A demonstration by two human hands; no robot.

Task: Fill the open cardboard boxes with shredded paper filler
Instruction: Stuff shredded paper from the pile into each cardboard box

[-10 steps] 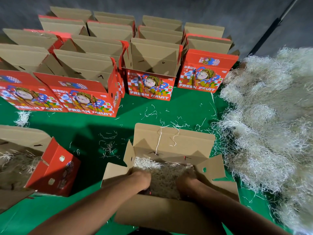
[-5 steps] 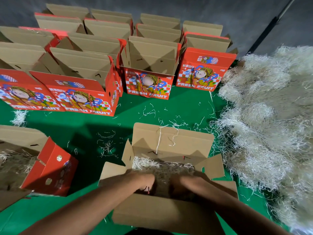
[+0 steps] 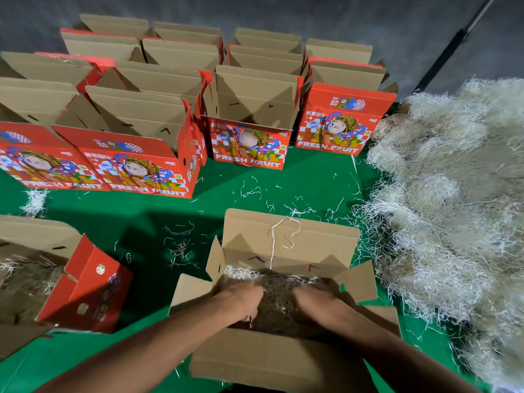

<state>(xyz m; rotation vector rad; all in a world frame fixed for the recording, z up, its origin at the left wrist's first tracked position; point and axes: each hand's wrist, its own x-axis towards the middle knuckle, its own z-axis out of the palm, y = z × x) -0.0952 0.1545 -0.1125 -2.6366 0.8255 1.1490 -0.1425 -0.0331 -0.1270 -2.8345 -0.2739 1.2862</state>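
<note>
**Now both hands draw together over the filler**

Compared with a second ago, the left hand (image 3: 241, 300) and right hand (image 3: 314, 303) sit closer to each other inside the near box (image 3: 286, 239), where earlier they were spread toward its two sides. Both rest on the shredded paper filler (image 3: 279, 296) already in the box, fingers curled down into the mound; whether they grip strands or only press them I cannot tell, since the fingertips are buried. The mound between them looks bunched higher than before, reaching near the box's rim.

That suggests the filler is being gathered and tamped to the middle, so this box is probably close to done. To the left, another box (image 3: 85, 282) already shows filler inside. Beyond, on the green tabletop (image 3: 312, 182), the rows of red boxes (image 3: 249, 109) stand open and look unfilled, so most of the task remains. The big heap of loose filler (image 3: 453, 194) lies just beside the near box on the right, within easy reach for the next handful.
</note>
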